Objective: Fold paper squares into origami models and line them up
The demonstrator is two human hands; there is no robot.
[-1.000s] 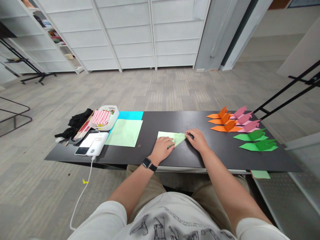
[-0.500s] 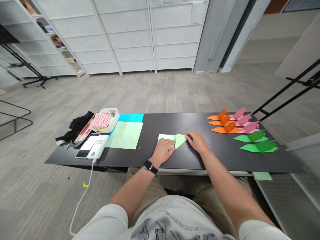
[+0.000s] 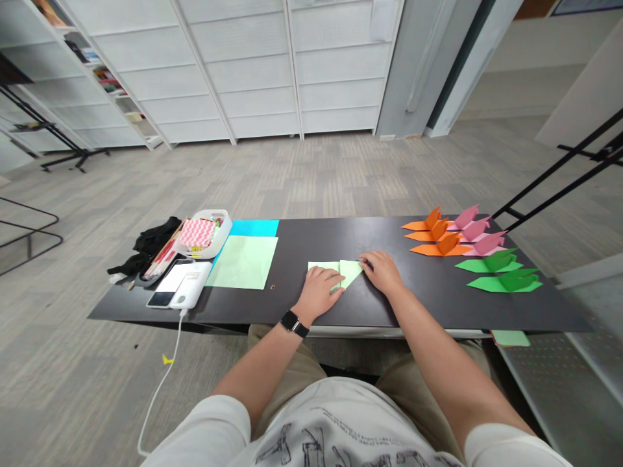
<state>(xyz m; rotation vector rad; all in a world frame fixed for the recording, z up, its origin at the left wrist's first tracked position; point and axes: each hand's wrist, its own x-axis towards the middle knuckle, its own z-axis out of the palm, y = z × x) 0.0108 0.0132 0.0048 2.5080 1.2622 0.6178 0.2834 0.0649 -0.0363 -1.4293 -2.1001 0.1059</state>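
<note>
So up close, the left hand (image 3: 320, 290), with a dark watch (image 3: 289, 320) on its wrist, is laid flat, fingers slightly apart, over the left part of a folded light green paper (image 3: 351, 271) around the middle of the desk. The right hand (image 3: 383, 272) is narrow, fingertips bunched at the paper's right corner; can't tell if it's actually pinching. Looks to me like a fold getting lined up and flattened, so I'd say the next move calls for the left palm holding steady and a clean, firm press along the crease. The dark desk (image 3: 335, 239) has a white device (image 3: 191, 285) plugged into a cable on the left, then a flat light green sheet (image 3: 246, 261) partly over a blue sheet (image 3: 256, 227), just beside a white basket (image 3: 226, 228). Over on the right are folded paper birds: green (image 3: 506, 281) nearest, then pink (image 3: 487, 244) and orange (image 3: 442, 246). Past that it's patterned grey carpet (image 3: 316, 175), then white cabinets (image 3: 253, 65) along the back.
</note>
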